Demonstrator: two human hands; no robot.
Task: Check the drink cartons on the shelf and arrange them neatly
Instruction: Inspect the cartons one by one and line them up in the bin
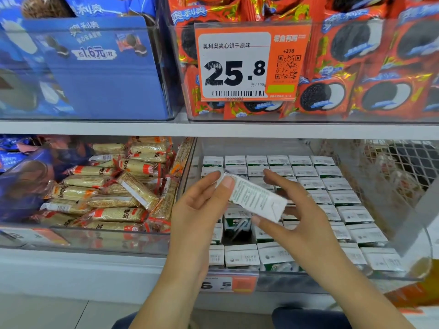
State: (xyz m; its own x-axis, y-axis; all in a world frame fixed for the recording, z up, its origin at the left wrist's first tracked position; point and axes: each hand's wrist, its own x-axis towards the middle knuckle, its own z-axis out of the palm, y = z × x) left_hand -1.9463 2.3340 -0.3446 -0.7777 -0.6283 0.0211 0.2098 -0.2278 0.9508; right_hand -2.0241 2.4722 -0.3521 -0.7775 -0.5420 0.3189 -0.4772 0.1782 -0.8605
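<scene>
A small white drink carton [255,198] with fine printed text is lifted above the bin and tilted, its side facing me. My left hand [202,210] pinches its upper left end between thumb and fingers. My right hand [294,214] holds its lower right end, thumb under the corner and fingers behind it. Below, several rows of white and green drink cartons [332,186] stand upright in a clear plastic bin [292,277] on the lower shelf. A gap [237,231] in the rows shows under the lifted carton.
To the left, a clear bin holds wrapped yellow snack bars [114,193]. The upper shelf [213,129] carries blue and red cookie packs behind an orange price tag [249,62]. A wire mesh panel [392,167] stands to the right of the bin. An orange price label [228,284] fronts the carton bin.
</scene>
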